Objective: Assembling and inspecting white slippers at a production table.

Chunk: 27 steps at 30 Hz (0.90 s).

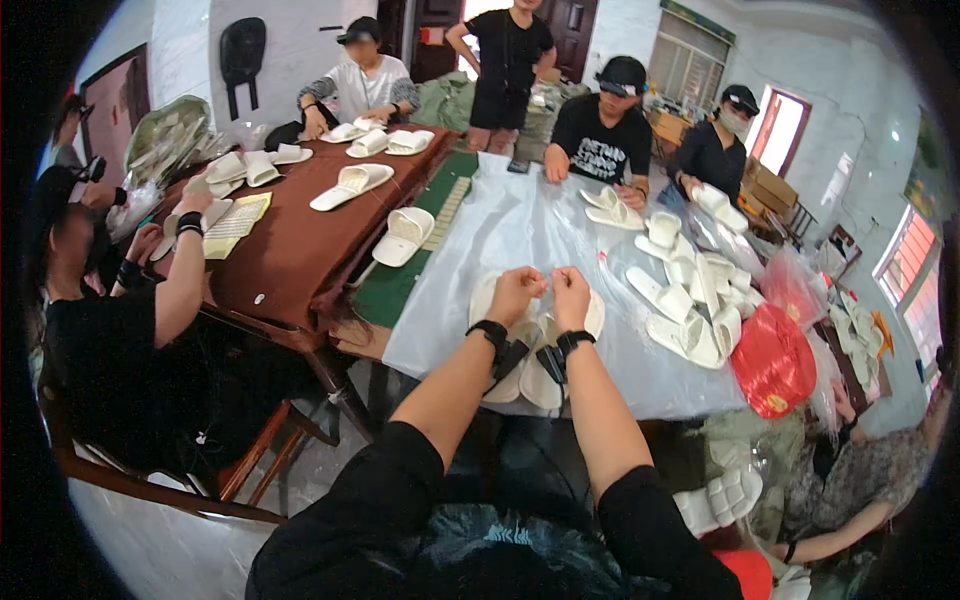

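My left hand (517, 298) and my right hand (571, 299) are raised close together over the near part of the plastic-covered table (440, 330). Both have thumb and fingers pinched, fingertips nearly meeting. Whatever they pinch is too small to make out. Beneath them lies a pair of cream slippers (541, 388), partly covered by my hands and wrists. Each of my wrists wears a black band. To the right of my hands is a heap of similar cream slippers (690, 290), and a single slipper (403, 237) rests to the left.
A red plastic bag (773, 362) sits at the table's right edge. On the left stands a brown-covered table (290, 250) with more slippers and a yellow sheet (238, 226). Several people sit around both tables, and one person (506, 60) stands at the far end.
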Available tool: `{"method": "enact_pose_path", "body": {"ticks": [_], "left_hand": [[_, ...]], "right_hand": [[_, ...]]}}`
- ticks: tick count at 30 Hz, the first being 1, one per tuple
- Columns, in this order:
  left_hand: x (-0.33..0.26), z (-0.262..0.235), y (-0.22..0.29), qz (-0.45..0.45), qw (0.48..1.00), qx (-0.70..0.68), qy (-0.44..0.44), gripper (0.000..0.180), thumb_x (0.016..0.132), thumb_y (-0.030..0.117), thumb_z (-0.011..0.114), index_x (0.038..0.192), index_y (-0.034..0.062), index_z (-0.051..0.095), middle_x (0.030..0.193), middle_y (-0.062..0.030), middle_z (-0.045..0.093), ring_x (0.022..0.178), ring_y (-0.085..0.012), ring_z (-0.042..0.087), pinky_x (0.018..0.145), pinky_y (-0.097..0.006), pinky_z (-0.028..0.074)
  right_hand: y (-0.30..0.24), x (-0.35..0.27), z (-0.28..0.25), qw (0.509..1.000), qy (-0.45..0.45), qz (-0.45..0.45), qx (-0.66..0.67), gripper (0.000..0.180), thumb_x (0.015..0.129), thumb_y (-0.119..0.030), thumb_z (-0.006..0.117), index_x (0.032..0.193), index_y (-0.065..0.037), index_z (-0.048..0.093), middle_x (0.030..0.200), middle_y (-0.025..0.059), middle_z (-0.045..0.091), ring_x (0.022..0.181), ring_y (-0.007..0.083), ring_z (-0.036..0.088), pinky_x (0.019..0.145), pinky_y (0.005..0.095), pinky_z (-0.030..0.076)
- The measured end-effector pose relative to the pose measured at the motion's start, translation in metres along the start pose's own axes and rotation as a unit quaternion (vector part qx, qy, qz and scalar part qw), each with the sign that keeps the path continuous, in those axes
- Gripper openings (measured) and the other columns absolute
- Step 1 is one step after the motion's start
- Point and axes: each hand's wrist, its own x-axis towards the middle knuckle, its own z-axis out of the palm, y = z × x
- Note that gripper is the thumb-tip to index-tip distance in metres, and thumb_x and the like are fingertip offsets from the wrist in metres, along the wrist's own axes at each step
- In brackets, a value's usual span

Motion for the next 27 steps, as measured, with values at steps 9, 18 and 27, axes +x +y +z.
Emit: {"method": "enact_pose_path", "body": {"ticks": [9, 18, 27], "left_hand": [[-0.001, -0.009, -0.013, 0.003, 0.998, 0.031, -0.057, 0.01, 0.085, 0.006, 0.063, 0.092, -0.0011, 0.062, 0.082, -0.0014, 0.063, 0.074, -0.0078, 0.055, 0.069, -0.023, 0.045], [-0.003, -0.012, -0.018, 0.0, 0.998, 0.02, -0.054, 0.01, 0.086, 0.006, 0.063, 0.093, -0.001, 0.061, 0.083, -0.0002, 0.062, 0.076, -0.0077, 0.054, 0.07, -0.023, 0.044], [-0.001, -0.014, -0.022, 0.01, 0.999, 0.011, -0.044, 0.01, 0.086, 0.004, 0.063, 0.093, -0.0016, 0.062, 0.084, -0.0019, 0.063, 0.076, -0.0086, 0.056, 0.071, -0.023, 0.045]], "right_hand": [[0.002, -0.01, 0.004, 0.998, -0.012, -0.033, 0.055, 0.005, 0.081, -0.005, 0.067, 0.084, -0.001, 0.065, 0.07, 0.0011, 0.062, 0.063, 0.0075, 0.054, 0.059, 0.0233, 0.043], [-0.004, -0.017, -0.002, 0.982, -0.08, 0.041, 0.163, 0.006, 0.08, -0.002, 0.066, 0.086, 0.001, 0.066, 0.075, 0.0027, 0.065, 0.066, 0.0078, 0.057, 0.062, 0.0212, 0.045], [-0.006, -0.016, -0.002, 0.989, -0.098, 0.017, 0.113, 0.008, 0.08, -0.002, 0.066, 0.086, 0.002, 0.067, 0.077, 0.006, 0.067, 0.068, 0.0101, 0.06, 0.065, 0.022, 0.046]]}}
